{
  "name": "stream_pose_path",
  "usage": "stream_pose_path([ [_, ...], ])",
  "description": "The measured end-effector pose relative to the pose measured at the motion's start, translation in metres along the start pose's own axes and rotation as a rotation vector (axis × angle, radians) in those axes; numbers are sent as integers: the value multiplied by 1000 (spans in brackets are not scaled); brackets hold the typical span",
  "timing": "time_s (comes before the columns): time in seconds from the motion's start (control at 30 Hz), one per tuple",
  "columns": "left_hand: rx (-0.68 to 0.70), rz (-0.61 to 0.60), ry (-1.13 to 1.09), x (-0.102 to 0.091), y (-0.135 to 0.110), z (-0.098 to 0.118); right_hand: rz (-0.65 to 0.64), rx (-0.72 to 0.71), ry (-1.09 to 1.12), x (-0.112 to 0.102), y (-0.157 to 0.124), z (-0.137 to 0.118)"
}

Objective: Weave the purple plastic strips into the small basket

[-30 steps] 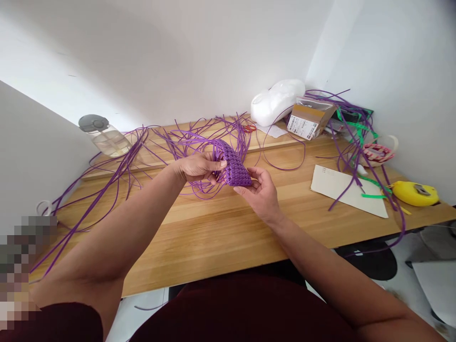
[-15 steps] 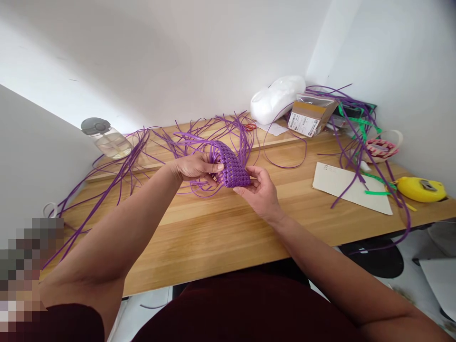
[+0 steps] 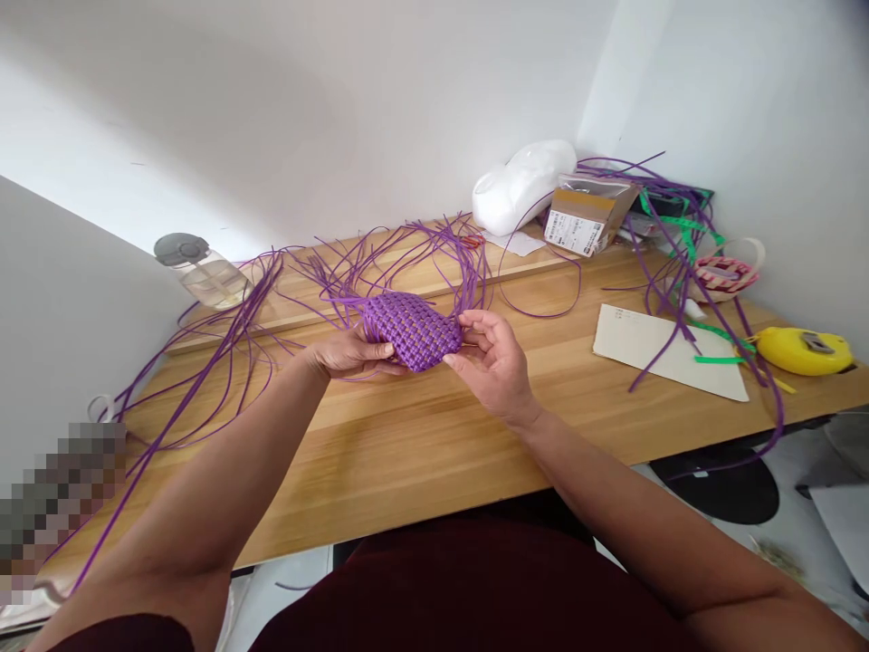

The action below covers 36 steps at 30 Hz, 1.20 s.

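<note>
A piece of purple woven basketwork (image 3: 411, 330) is held above the table's middle, its checked weave facing up toward me. Long loose purple strands (image 3: 339, 294) run off its far left side. My left hand (image 3: 357, 353) grips its left edge, thumb on top and fingers underneath, partly hidden. At the right corner, my right hand (image 3: 492, 362) pinches the weave between thumb and curled fingers.
More purple strands (image 3: 224, 344) spread over the wooden table (image 3: 380, 471). A water bottle (image 3: 207, 272) stands at the back left. Toward the right are a white foot-shaped form (image 3: 522, 186), a cardboard box (image 3: 587, 217), a cardboard sheet (image 3: 669, 353), a small basket (image 3: 723, 276) and a yellow tape measure (image 3: 805, 351).
The woven piece has turned and tilted, so a broader face of it shows. My left hand has moved a little down and left with it; my right hand stays at the right corner.
</note>
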<state>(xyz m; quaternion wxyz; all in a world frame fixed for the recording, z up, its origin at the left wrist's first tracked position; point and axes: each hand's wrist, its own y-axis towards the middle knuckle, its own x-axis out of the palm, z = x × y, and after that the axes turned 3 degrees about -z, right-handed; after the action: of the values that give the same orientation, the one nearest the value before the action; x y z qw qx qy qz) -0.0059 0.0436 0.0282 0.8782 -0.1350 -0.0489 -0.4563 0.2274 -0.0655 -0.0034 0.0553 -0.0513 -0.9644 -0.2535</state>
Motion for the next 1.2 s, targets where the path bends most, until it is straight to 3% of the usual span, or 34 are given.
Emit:
stream_pose_path([
  [0.2,32,56,-64,3,-6,-28,-29,-58,-24,0,-2,-2],
  [0.5,8,48,-90,-1,-1,-42,-55,-70,-48,-1,-4,0],
  [0.67,-5,61,-95,2,-2,-41,-59,-65,-106,-1,-4,-4],
  [0.83,37,59,-168,-6,-12,-37,-80,-82,-157,-1,-4,-4],
  [1.03,209,298,-241,-10,-20,-20,-92,-108,-149,-3,-4,2],
  [1.2,210,340,-287,5,-17,-7,-83,-116,-106,-1,-4,1],
])
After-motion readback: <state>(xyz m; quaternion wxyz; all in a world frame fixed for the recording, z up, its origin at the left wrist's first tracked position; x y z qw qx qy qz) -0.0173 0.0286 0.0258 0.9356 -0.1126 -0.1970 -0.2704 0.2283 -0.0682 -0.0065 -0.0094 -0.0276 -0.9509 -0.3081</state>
